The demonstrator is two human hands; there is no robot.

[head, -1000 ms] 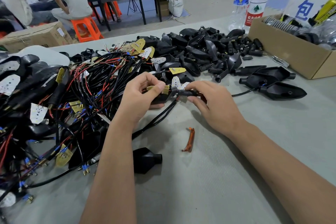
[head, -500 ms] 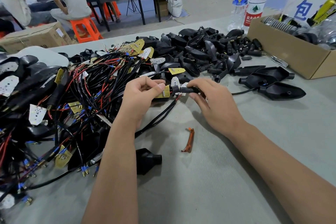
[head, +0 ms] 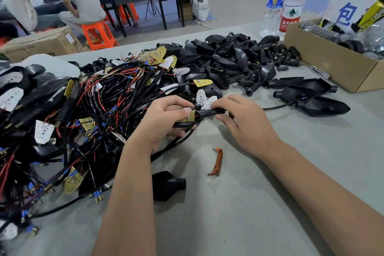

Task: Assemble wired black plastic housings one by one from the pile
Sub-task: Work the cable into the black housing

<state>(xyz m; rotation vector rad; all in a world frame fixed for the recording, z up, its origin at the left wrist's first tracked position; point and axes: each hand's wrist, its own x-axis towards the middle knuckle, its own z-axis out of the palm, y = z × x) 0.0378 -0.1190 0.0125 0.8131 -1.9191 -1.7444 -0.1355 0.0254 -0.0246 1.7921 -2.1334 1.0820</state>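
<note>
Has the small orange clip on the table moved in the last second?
No. The orange clip lies in the same spot, right of the lone black housing, below the right hand.

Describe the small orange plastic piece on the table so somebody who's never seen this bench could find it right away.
Start at the grey table and look between the person's two forearms, nearer than the left hand and right hand. The small orange curved plastic strip lies alone there, right of a loose black plastic funnel-shaped housing. It is the only orange part on the table; its neighbours are black.
</note>
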